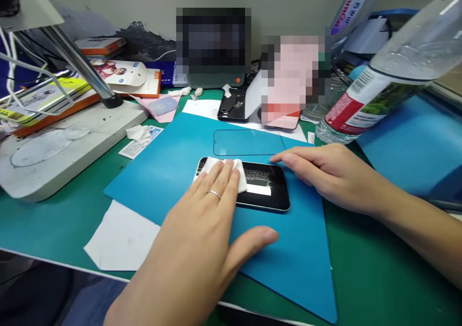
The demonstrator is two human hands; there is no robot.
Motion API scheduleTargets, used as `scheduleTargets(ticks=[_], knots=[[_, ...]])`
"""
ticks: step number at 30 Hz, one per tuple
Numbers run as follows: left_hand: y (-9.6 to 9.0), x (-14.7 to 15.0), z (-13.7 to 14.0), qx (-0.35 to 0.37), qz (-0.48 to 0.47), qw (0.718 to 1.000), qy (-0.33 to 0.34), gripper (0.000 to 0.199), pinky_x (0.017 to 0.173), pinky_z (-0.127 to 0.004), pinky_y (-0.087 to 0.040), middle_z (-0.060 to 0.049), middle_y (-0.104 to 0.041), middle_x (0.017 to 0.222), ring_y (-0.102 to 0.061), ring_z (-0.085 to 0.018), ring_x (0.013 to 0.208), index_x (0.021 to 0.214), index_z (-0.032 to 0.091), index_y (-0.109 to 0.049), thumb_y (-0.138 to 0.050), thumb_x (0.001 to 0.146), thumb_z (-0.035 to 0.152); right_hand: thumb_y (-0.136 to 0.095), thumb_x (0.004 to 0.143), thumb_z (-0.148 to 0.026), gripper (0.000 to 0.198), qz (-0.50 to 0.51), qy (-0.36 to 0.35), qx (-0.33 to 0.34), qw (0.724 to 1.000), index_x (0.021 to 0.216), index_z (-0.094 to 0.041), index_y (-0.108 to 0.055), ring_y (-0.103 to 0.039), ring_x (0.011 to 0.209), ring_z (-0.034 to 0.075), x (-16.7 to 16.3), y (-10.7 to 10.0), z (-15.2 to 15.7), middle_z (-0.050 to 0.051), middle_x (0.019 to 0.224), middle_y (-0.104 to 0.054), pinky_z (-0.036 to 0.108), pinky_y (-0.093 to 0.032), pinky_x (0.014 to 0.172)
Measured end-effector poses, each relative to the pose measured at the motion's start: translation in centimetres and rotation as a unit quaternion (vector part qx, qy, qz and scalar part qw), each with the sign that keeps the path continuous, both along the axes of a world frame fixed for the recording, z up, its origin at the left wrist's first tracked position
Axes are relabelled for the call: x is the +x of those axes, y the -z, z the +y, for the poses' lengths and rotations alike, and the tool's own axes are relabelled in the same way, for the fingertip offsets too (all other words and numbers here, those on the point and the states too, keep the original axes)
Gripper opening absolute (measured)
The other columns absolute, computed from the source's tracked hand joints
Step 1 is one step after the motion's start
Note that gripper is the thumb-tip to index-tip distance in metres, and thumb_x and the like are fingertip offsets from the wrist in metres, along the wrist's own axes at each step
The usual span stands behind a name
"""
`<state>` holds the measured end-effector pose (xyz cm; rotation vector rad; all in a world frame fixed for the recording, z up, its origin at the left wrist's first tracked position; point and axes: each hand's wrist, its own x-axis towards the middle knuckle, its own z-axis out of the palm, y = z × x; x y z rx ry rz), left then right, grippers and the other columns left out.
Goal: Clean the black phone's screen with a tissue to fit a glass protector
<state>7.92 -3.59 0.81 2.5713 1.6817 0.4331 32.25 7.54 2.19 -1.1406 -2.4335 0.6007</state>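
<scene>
A black phone (277,186) lies screen up on a blue mat (144,172), with light reflections across its glass. My left hand (202,225), a ring on one finger, rests flat on a folded white wipe (240,176) over the phone's left part. Its fingers are stretched out and its thumb stands apart to the right. From the right, my right hand (335,176) reaches a fingertip to the phone's far edge near the right corner; whether it touches is hard to tell. Just behind the phone lies a clear screen protector (249,142) with a dark border.
A white stand base with a metal pole (79,66) occupies the left. At the back are a dark device with a screen (214,46), another black phone (233,107) and boxes (122,73). A plastic bottle (375,99) leans at right. White paper (121,239) lies front left.
</scene>
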Motion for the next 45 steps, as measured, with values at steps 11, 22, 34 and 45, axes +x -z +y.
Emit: scheduleTargets(ticks=[11,22,34,45], knots=[[-0.4,-8.6,-0.4,-0.048,-0.063,0.988,-0.135,0.093,0.12,-0.052,-0.048,-0.011,-0.044,0.168,-0.043,-0.033,0.156,0.164,0.013,-0.044,-0.017,0.104,0.079,-0.059,0.098,-0.053,0.054,-0.132,0.008,0.133,0.982,0.143,-0.024,-0.067,-0.074,0.105,0.034,-2.0,-3.8,1.3,0.015,0.121,-0.078,0.049,-0.062,0.086],[-0.9,-9.2,0.0,-0.046,-0.137,0.988,-0.059,0.071,0.126,-0.061,-0.036,-0.011,-0.038,0.173,-0.029,-0.034,0.162,0.159,0.024,-0.052,-0.033,0.108,0.069,-0.067,0.087,-0.06,0.095,-0.341,-0.122,0.021,0.932,0.167,-0.016,-0.04,-0.063,0.135,0.043,-8.1,-5.9,7.3,0.021,0.155,-0.062,0.059,-0.054,0.109],[-1.7,-7.2,0.7,0.009,-0.167,0.985,-0.03,0.057,0.128,-0.05,-0.038,-0.007,-0.057,0.162,-0.044,-0.028,0.156,0.153,0.019,-0.058,-0.048,0.11,0.056,-0.067,0.087,-0.054,0.089,-0.293,-0.167,0.077,0.938,0.164,-0.014,-0.044,-0.073,0.115,0.04,-8.0,-5.3,8.2,0.021,0.141,-0.071,0.053,-0.061,0.093],[-1.1,-4.9,0.8,-0.006,-0.184,0.983,-0.021,0.088,0.126,-0.049,-0.042,-0.009,-0.045,0.169,-0.045,-0.03,0.155,0.167,0.02,-0.037,-0.047,0.101,0.078,-0.08,0.086,-0.046,0.091,0.224,-0.1,-0.017,0.969,0.163,-0.053,-0.033,-0.068,0.128,0.032,-4.6,-7.1,-2.4,0.002,0.141,-0.065,0.051,-0.056,0.112]])
